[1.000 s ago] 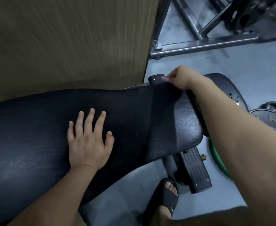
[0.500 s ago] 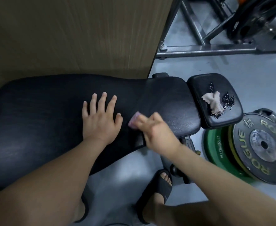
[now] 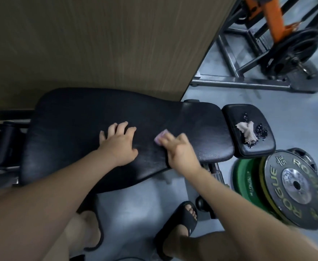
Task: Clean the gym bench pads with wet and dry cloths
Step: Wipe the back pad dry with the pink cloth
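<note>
The long black bench pad (image 3: 75, 117) stretches across the middle of the view. My left hand (image 3: 119, 143) lies flat on it, fingers spread. Just to its right, my right hand (image 3: 179, 150) presses a small pink cloth (image 3: 160, 137) onto the pad, with only a corner of the cloth showing past the fingers. A smaller black seat pad (image 3: 233, 117) sits at the bench's right end. On it lies a crumpled beige cloth (image 3: 247, 132) among water droplets.
A wood-grain wall panel (image 3: 98, 44) stands right behind the bench. Stacked weight plates (image 3: 295, 187) lie on the grey floor to the right. A steel rack frame (image 3: 248, 80) with a loaded plate stands at the back right. My sandalled feet (image 3: 182, 223) are below the bench.
My right hand has come back from the far end of the long pad to its middle with the pink cloth and is moving there. My left hand has stayed flat on the pad.
</note>
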The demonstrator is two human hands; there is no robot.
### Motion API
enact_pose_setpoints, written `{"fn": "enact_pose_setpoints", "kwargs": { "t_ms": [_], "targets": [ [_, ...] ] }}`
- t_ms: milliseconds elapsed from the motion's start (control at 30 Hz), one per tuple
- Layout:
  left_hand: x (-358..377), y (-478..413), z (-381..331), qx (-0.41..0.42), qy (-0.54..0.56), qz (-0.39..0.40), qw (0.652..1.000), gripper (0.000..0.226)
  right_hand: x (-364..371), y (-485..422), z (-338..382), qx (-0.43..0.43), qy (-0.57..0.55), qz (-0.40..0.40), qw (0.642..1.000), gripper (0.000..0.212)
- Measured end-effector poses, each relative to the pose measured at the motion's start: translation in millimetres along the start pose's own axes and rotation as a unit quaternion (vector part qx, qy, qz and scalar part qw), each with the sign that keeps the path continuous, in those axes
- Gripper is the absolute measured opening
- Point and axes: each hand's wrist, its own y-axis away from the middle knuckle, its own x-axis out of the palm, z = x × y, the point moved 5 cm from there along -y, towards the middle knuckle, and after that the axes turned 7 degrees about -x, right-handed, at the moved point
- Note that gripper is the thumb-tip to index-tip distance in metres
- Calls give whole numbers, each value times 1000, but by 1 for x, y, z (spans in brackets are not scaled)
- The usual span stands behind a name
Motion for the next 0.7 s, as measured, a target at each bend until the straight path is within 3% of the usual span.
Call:
{"fn": "enact_pose_setpoints", "kwargs": {
  "t_ms": [167, 233, 300, 400, 500, 567, 633, 700],
  "targets": [
    [11, 20, 24, 8, 12, -1, 1000, 73, -10, 58, 36, -66, -48, 22, 996, 43],
    [16, 24, 25, 13, 18, -4, 1000, 71, -25, 63, 23, 79, -176, -22, 981, 36],
    [16, 27, 23, 13, 28, 0, 1000, 68, -36, 71, 4, 264, -294, -83, 915, 22],
    [15, 31, 18, 19, 22, 9, 1000, 65, -38, 74, -20, 407, -324, -95, 849, 21],
    [14, 34, 15, 23, -2, 27, 999, 66, -34, 71, -31, 429, -250, -49, 867, 28],
    [11, 35, 14, 19, -4, 38, 999, 66, -32, 69, -32, 423, -190, -28, 886, 22],
    [7, 35, 9, 21, -3, 26, 999, 59, -33, 69, -30, 417, -200, -59, 885, 23],
    [2, 36, -1, 51, 32, -10, 998, 50, -31, 66, -22, 404, -285, -82, 865, 32]
  ]
}}
